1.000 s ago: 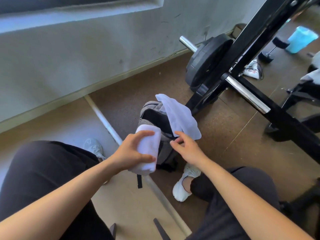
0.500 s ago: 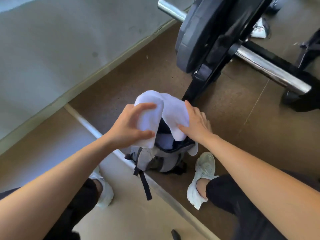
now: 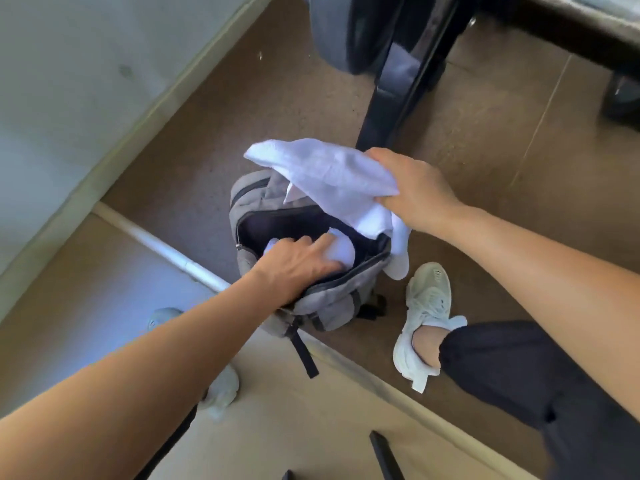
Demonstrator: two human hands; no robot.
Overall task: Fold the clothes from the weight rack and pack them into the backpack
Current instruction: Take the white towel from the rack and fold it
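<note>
A grey backpack (image 3: 325, 306) stands on the brown floor with its main zip wide open. My left hand (image 3: 298, 261) reaches into the opening and grips a rolled white cloth (image 3: 341, 249), pressing it down inside. A second white garment (image 3: 332, 174) lies draped over the far rim of the bag. My right hand (image 3: 412, 188) grips that garment at its right edge and holds it up off the opening. Part of this garment hangs down outside the bag's right side.
The black weight rack post (image 3: 394, 95) and a dark weight plate (image 3: 343, 29) stand just behind the bag. My white shoes (image 3: 426, 317) flank the bag. A pale floor strip (image 3: 162, 247) runs diagonally under it. A wall rises at the left.
My left hand has gone down from above the bag into its opening with the rolled cloth. My right hand lifted the draped garment back. The view has tilted further down.
</note>
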